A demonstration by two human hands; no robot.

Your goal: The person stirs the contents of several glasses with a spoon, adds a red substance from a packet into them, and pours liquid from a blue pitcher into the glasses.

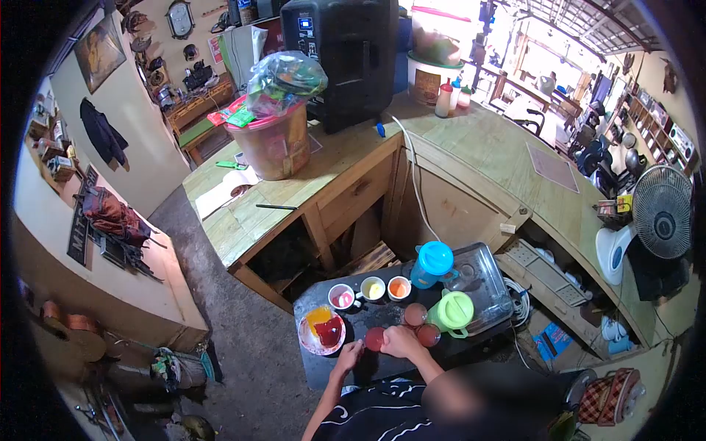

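Observation:
A glass of red drink point(373, 339) stands on the dark tabletop between my two hands. My right hand point(398, 341) is closed at its right edge; whatever lies in the fingers is hidden. Just left of the glass, my left hand point(351, 354) has its fingers curled, their contents too small to name. Two more glasses, one behind point(415, 314) and one to the right point(428, 336), hold a similar pinkish drink. A green lidded pitcher point(454, 312) stands beside them. Left of my hands, a plate point(304, 339) carries yellow and red pieces that look like jelly.
Three white cups point(342, 297) with pink, yellow and orange contents line the back. A blue pitcher point(434, 263) stands beside a clear tray point(504, 303). Behind are a wooden counter point(331, 192), a bucket point(273, 147) and a speaker point(346, 66); a fan point(662, 213) is at right.

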